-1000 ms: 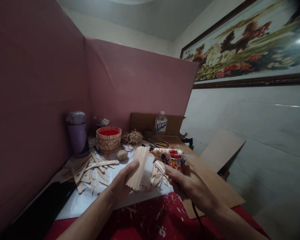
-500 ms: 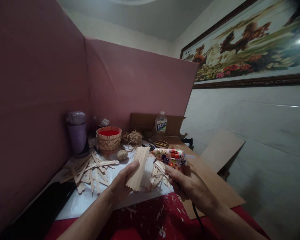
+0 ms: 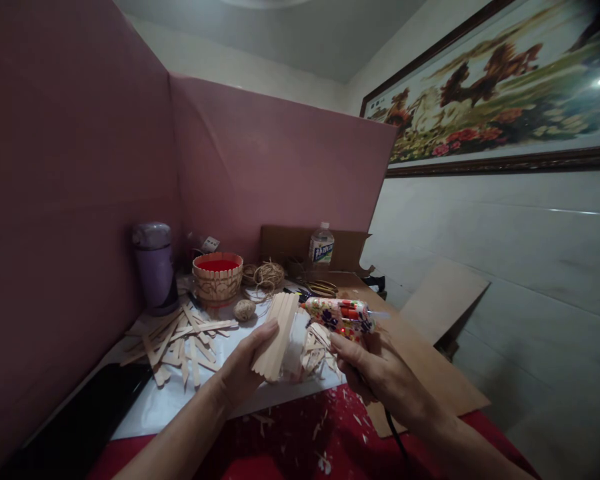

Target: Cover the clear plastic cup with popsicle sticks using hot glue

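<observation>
My left hand (image 3: 247,360) is closed on a panel of wooden sticks (image 3: 279,337) lying side by side, held tilted over the white sheet. In my right hand (image 3: 375,363) is a flower-patterned glue gun (image 3: 340,315), with its nozzle pointing left toward the panel's upper end. A clear glue stick pokes out of the gun's back, and a black cord hangs below my hand. Behind and right of the panel, clear plastic and a heap of broken stick pieces (image 3: 316,353) are partly hidden. Loose wooden sticks (image 3: 180,343) lie scattered at the left.
Further back stand a purple flask (image 3: 155,270), a stick-sided basket (image 3: 218,280) with red inside, a twine ball (image 3: 245,310), loose twine (image 3: 270,275), scissors (image 3: 323,288) and a bottle (image 3: 322,247). Cardboard (image 3: 430,367) lies at the right, a black object (image 3: 90,413) at the left.
</observation>
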The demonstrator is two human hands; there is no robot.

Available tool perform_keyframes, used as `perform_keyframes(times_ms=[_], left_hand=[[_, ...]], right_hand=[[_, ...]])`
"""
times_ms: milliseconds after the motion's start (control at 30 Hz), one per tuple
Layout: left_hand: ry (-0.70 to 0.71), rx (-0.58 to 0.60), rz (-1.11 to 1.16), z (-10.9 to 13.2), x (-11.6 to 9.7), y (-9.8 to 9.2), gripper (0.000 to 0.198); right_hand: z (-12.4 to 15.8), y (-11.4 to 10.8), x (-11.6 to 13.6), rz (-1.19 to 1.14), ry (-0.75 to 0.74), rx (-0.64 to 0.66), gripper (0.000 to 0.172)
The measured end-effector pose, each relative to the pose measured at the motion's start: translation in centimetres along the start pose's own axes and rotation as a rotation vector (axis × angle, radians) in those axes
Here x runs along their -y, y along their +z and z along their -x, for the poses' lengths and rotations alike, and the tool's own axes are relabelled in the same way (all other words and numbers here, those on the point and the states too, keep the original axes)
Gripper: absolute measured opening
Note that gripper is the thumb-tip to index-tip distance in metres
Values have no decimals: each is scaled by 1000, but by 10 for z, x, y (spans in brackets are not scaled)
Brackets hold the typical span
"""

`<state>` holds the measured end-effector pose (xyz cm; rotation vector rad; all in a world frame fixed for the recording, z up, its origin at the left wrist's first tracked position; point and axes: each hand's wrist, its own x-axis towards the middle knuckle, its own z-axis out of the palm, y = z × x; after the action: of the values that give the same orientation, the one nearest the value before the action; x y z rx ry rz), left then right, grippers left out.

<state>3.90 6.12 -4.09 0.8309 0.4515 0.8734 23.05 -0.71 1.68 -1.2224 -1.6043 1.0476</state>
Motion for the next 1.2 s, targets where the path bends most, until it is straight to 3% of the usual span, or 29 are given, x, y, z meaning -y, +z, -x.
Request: perform_keyframes(times_ms=[500,700,900,1033,1133,1200], left_hand=[[-7,-60,44,0,0,0,44],[-10,-19,43,-1,0,-2,47],[-45,-41,105,-2,-1,-1,39],[-126,-15,223,-1,-2,2,38],[-111,-59,253,-1,-5,1,35],[-104,-97,233,-2,-6,-1,37]], right_hand=[[1,1,-1,-30,17,5,52],[0,2,0,-45,-12,-3,55],[1,1,-2,-83,-7,-45,54],[-13,-20,-2,-94,-59,-168,51],[-30,-50,-11,42,-114,-377,51],[-37,-71,-25,179,-97,-419,51]])
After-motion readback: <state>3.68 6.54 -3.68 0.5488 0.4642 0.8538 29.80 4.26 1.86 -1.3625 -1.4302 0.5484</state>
